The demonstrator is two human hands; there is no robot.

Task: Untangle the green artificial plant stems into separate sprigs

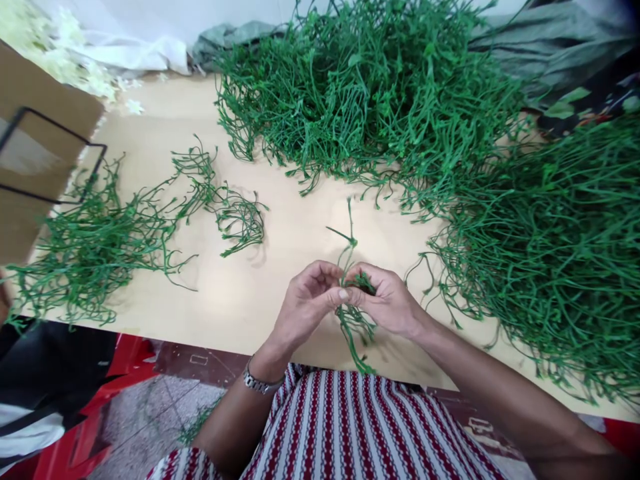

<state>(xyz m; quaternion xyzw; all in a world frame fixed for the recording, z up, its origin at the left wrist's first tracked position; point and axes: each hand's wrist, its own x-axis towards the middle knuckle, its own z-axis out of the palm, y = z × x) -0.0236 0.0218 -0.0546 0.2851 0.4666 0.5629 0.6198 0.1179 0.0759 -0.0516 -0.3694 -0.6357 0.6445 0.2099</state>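
Thin green artificial plant stems [358, 321] are pinched between my two hands, close to the table's front edge. My left hand [313, 300] closes thumb against fingers on a stem whose forked tip stands up above the hands. My right hand [383, 297] grips the same stems from the other side, with more green sprigs showing among its fingers. Both thumbs meet at the middle, and the exact joint between the stems is hidden by them. The lower ends hang toward my striped shirt.
A large heap of green stems [370, 93] covers the back, and another pile [565, 253] the right side. Smaller clumps [100, 247] lie left, near a cardboard box [45, 127] with a black wire frame [55, 127]. A red stool [90, 427] stands below the table [220, 307].
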